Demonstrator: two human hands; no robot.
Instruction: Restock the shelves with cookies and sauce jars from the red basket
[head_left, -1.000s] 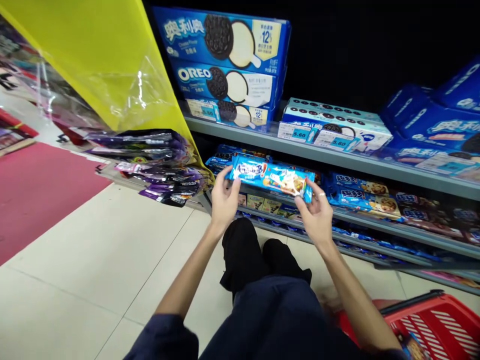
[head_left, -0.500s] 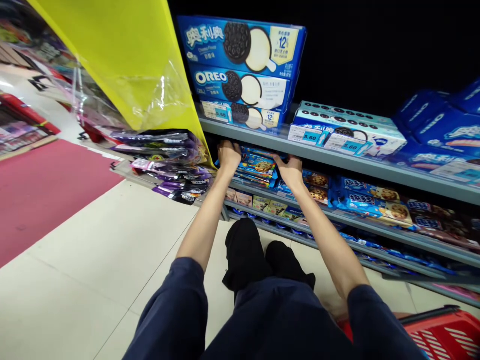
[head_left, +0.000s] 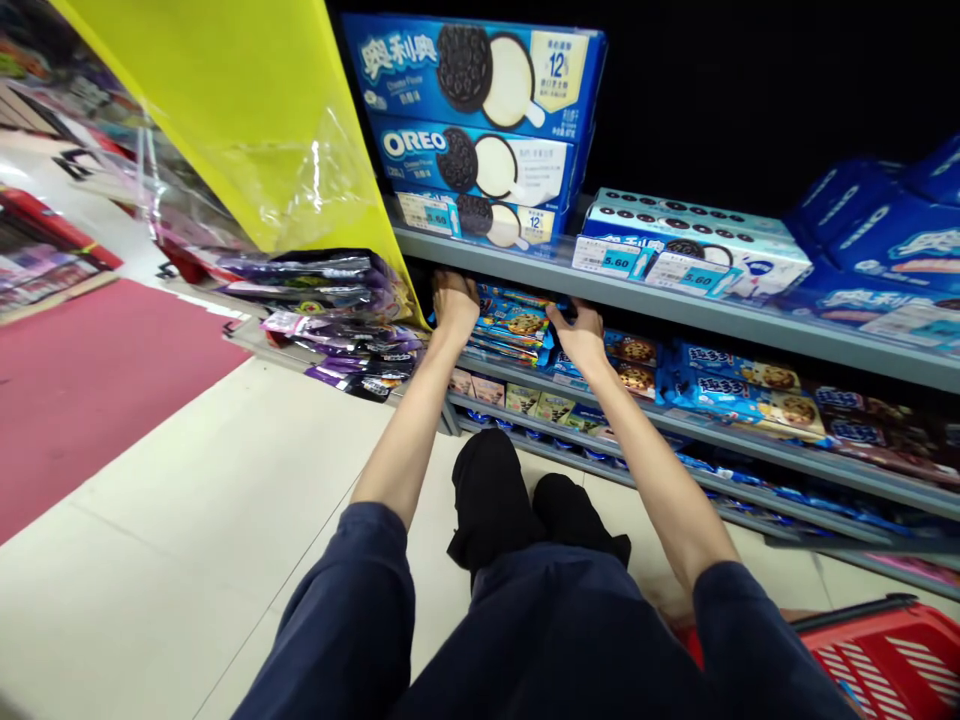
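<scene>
A stack of blue cookie packs point(head_left: 517, 322) lies on the shelf just below the boxed Oreos, at its left end. My left hand point(head_left: 454, 305) is curled at the stack's left side, its fingertips hidden in the shadow behind the packs. At the right end of the same stack is my right hand point(head_left: 579, 332), its thumb against the packs and its other fingers bent out of sight. The packs are held between both hands. To the right lie more cookie packs point(head_left: 636, 362) in a separate pile.
Oreo boxes point(head_left: 480, 160) stand on the shelf above, whose grey edge point(head_left: 525, 258) overhangs my hands. A yellow panel point(head_left: 247, 110) and hanging bags point(head_left: 337, 300) are at the left. Small cartons point(head_left: 521, 400) fill the shelf below. A red shopping basket point(head_left: 892, 660) is at lower right.
The view has shifted slightly, so the shelves sit a little higher and to the left. Both hands stay at the stack's ends, with hardly any other movement.
</scene>
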